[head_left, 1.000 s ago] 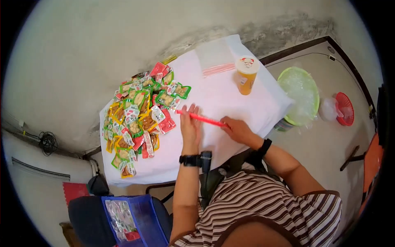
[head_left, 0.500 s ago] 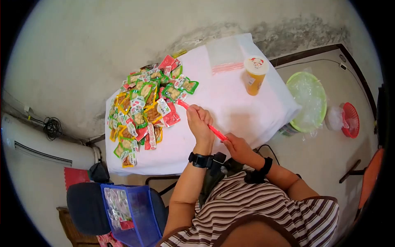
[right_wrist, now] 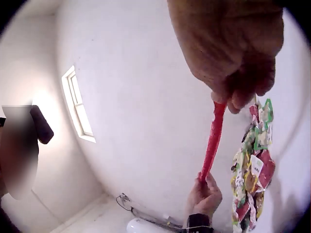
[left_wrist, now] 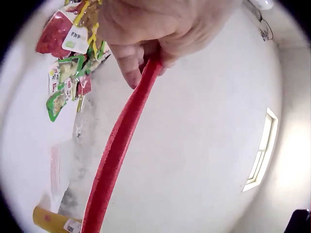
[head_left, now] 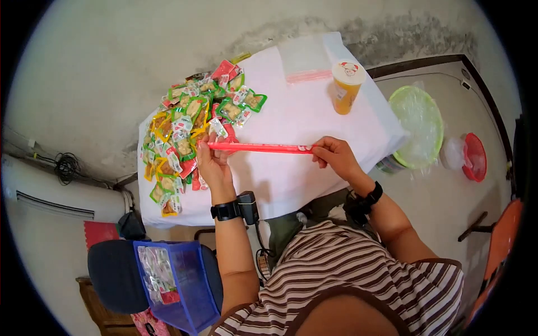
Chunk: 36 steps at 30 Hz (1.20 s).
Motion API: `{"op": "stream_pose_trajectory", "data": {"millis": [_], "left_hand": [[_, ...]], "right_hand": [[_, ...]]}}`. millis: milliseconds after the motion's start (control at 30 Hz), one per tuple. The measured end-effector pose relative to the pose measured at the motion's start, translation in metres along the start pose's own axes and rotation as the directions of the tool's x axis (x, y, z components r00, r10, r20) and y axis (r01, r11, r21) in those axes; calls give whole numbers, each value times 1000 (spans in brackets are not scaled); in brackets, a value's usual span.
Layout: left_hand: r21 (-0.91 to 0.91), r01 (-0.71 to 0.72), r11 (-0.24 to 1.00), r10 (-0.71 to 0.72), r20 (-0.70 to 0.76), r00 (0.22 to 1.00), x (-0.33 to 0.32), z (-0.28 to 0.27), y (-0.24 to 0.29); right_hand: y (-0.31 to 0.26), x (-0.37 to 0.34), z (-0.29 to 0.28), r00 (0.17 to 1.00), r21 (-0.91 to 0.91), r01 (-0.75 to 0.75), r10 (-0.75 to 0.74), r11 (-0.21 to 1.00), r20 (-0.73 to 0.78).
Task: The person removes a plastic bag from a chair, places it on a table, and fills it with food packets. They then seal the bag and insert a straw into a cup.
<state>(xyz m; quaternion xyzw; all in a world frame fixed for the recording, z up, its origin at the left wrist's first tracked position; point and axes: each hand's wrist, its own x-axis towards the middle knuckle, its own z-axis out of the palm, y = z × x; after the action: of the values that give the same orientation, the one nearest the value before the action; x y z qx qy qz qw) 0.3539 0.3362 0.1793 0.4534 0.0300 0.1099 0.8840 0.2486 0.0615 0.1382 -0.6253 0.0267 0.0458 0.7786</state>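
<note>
A long, narrow red strip (head_left: 260, 148) is stretched between both hands above the white-covered table. Its left end is pinched by my left hand (head_left: 215, 168), beside the heap of snack packets (head_left: 182, 126). My right hand (head_left: 337, 159) pinches the other end between thumb and fingers. In the left wrist view the strip (left_wrist: 116, 145) runs down from the left hand (left_wrist: 155, 29). The right wrist view shows the strip (right_wrist: 214, 141) between the right hand (right_wrist: 233, 53) above and the left hand (right_wrist: 204, 196) below.
A lidded yellow cup (head_left: 347, 89) and clear bags with a pink edge (head_left: 308, 61) are on the table (head_left: 291, 196). A green basin (head_left: 416, 127) and red basket (head_left: 474, 157) stand on the floor at right. A blue bin (head_left: 193, 280) rests on a chair at lower left.
My left hand has moved left along the table and turned, and the right hand has risen slightly. The strip, slanted before, now lies almost level across the head view and looks straighter.
</note>
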Motion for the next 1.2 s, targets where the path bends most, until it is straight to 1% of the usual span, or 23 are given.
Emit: {"op": "stream_pose_trajectory", "data": {"millis": [67,100,133,200,367,400,433,467,500,533,567,600,667,767,833,900,933,1000,1033,1067,1100,1167,1200], "left_hand": [[-54,-47,997,48,32,998,-2,-9,-4],[-29,-40,999,38,-70,997,-7,-8,-4],[-32,-35,999,33,-70,997,-9,-10,-6],[-83,-44,996,31,-149,988,-11,-20,-14],[-185,59,981,-71,-60,996,-27,-62,-46],[105,159,982,-162,21,987,-33,-65,-39],[395,218,892,-266,71,961,-35,-66,-35],[398,218,891,-270,78,960,-38,-55,-27],[720,-105,686,-123,257,958,-42,-40,-16],[846,-423,323,-56,464,884,-46,-29,-9],[710,-678,189,24,687,726,-44,-17,-10],[715,-674,188,23,683,731,-48,0,-10],[706,-559,435,-152,670,727,-59,36,-13],[720,-504,477,-297,672,679,-59,55,-21],[709,-499,499,-249,669,701,-65,60,-22],[699,-493,518,-205,661,722,-79,70,-13],[619,-609,496,-108,740,664,-89,79,0],[426,-800,423,61,867,494,-110,96,32],[316,-872,375,127,914,386,-120,105,50],[235,-946,223,158,949,273,-134,120,70],[262,-952,158,57,960,273,-149,121,89],[150,-913,380,-164,982,93,-165,142,128],[158,-908,388,-173,980,96,-167,140,120]], "right_hand": [[0,6,8,996,65,84,-84,994,-8],[-4,7,14,996,63,82,-81,995,-26],[-5,9,18,996,60,80,-79,995,-30],[-7,14,25,970,88,229,-220,969,-99],[-13,29,29,933,189,324,-281,927,-225],[-19,30,26,943,179,297,-257,938,-213],[-22,30,24,952,171,267,-231,949,-201],[-22,30,20,950,172,271,-233,947,-210],[-21,31,16,961,128,264,-249,956,-123],[-20,31,14,966,83,258,-256,963,-31],[-21,31,15,967,85,255,-254,963,-29],[-22,30,17,970,82,239,-242,968,24],[-24,28,19,970,77,223,-229,972,80],[-29,25,18,950,86,277,-287,957,125],[-40,19,14,972,18,225,-225,974,59],[-59,-1,18,955,4,292,-291,957,47],[-72,-13,22,934,-7,356,-355,934,47],[-110,-46,26,723,-170,691,-664,703,193],[-130,-68,27,658,-135,748,-701,649,275],[-143,-84,30,586,-89,798,-732,596,348],[-151,-99,36,487,26,844,-784,536,385],[-162,-112,51,309,265,892,-921,367,238],[-161,-116,66,246,309,915,-965,261,87]]}}
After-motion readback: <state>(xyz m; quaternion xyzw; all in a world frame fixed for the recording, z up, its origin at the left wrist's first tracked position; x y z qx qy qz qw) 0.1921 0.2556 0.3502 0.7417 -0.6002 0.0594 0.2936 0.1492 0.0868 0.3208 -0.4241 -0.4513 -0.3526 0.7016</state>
